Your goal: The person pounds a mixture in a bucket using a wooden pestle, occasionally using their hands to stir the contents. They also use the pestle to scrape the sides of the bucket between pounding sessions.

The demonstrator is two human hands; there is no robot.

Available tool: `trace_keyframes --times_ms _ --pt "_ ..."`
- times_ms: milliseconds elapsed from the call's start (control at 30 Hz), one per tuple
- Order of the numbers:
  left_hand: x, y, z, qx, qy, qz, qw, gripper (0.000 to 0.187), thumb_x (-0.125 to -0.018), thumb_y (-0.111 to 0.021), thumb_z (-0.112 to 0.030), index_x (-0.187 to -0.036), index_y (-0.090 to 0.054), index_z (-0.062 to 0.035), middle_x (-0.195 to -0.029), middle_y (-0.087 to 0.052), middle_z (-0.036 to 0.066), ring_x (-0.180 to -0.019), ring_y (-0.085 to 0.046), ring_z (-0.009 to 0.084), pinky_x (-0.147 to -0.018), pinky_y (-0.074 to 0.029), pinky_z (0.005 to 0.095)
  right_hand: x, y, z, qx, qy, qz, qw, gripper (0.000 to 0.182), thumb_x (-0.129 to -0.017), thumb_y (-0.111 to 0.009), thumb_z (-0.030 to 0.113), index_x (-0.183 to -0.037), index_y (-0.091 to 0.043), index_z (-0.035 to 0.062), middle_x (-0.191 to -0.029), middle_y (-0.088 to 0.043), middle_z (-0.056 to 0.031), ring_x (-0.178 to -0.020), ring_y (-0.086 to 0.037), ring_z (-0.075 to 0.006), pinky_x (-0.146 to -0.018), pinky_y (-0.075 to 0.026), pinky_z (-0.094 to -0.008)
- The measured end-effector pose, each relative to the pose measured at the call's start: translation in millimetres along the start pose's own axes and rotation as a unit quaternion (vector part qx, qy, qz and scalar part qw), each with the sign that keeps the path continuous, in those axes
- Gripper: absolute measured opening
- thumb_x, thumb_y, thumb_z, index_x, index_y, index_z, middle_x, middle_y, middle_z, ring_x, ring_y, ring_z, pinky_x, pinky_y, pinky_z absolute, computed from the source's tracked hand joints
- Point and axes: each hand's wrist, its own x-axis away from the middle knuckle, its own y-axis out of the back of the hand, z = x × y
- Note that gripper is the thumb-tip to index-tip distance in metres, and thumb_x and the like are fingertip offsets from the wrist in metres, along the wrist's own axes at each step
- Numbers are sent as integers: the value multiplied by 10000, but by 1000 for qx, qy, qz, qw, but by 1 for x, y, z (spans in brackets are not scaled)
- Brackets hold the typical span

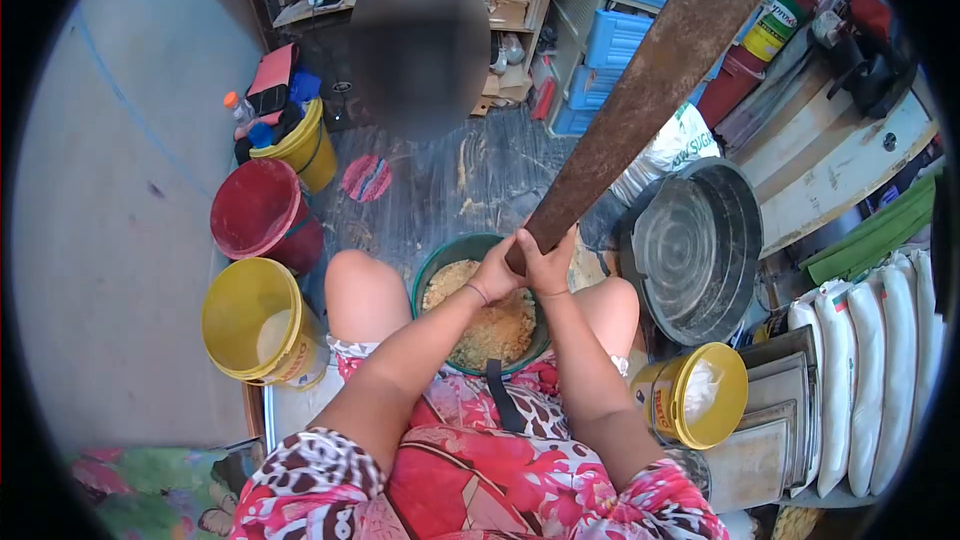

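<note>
A long brown rusty-looking bar (640, 90) slants from the upper right down to the middle. My left hand (549, 262) is closed around its lower end. Beside it, my right hand (498, 272) grips the same end from the left side. Both hands are above a green basin (420, 285) between my knees. Yellowish crumbly material (485, 332) lies in the basin, browner toward the middle. The bar's very tip is hidden behind my hands.
Yellow buckets (240, 315) and a red bucket (262, 208) stand at left. A large black tub (695, 250), a yellow bucket (725, 395) and stacked trays (755, 460) are at right. Blue drawers (615, 40) and white sacks (865, 380) are farther out.
</note>
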Motion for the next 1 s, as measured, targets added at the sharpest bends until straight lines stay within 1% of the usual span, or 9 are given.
trace_keyframes --times_ms 233,300,467,533,700,733,900,967,1000 --pt "12 -5 -7 -24 24 -23 999 863 -634 -771 -60 -1381 -340 -97 -1213 -538 46 -1074 -512 144 -927 -428 309 11 11 0 -54 27 0 998 417 -747 -746 162 -1033 -469 37 -896 -574 -54 -809 -581 -143 -746 -479 -283" --pt "9 -12 -32 -37 -3 -22 999 860 -642 -769 -63 -1384 -334 -89 -1220 -534 50 -1085 -506 141 -939 -420 299 16 19 -13 -17 0 46 999 714 -695 -792 286 -1209 -391 -4 -1094 -517 -115 -1012 -518 -218 -890 -417 -345" --pt "-13 -24 -191 -199 -74 49 976 1010 -588 -808 -288 -1421 -262 -123 -1152 -591 139 -1034 -591 217 -877 -460 325 -45 19 173 52 106 1 993 761 -650 -807 334 -1210 -429 -16 -1122 -536 -120 -1020 -534 -205 -885 -422 -343" --pt "-20 -44 -272 -129 -242 2 962 568 -599 -787 -183 -1093 -550 -32 -1045 -622 85 -945 -589 163 -832 -476 328 -73 11 266 117 248 -112 955 559 -717 -742 408 -1041 -559 -10 -928 -606 -74 -869 -586 -175 -791 -455 -303" --pt "-11 -65 -395 -136 -448 -37 883 325 -645 -653 -149 -850 -601 97 -717 -639 161 -676 -635 216 -637 -489 311 -99 -12 381 -98 335 101 932 426 -783 -665 437 -844 -579 24 -636 -578 -66 -523 -582 -134 -526 -503 -239" --pt "-11 -61 -426 -100 -233 30 967 301 -649 -652 -139 -850 -609 80 -717 -638 148 -665 -625 203 -639 -488 301 -108 -11 380 -81 330 61 939 416 -779 -676 421 -863 -574 27 -640 -574 -66 -526 -585 -136 -530 -508 -248" --pt "-30 -47 -230 -26 -289 -64 955 599 -608 -768 -140 -1142 -516 -38 -1106 -580 90 -997 -544 150 -894 -427 306 -83 16 208 17 150 -58 987 551 -710 -745 233 -1130 -510 -35 -977 -628 -110 -888 -605 -223 -818 -461 -328" --pt "-26 -18 -13 76 -2 -37 996 738 -679 -743 -108 -1334 -402 -108 -1169 -560 59 -1071 -529 142 -918 -421 312 -25 27 18 283 203 5 937 712 -672 -778 233 -1234 -414 -11 -982 -590 -75 -910 -581 -219 -825 -451 -313" --pt "-2 -18 25 85 -52 -24 995 630 -702 -703 -28 -1275 -454 -112 -1084 -564 12 -1009 -542 136 -872 -447 303 16 17 -38 61 44 -4 997 647 -678 -783 202 -1189 -448 -9 -975 -575 -71 -912 -570 -205 -807 -453 -303"
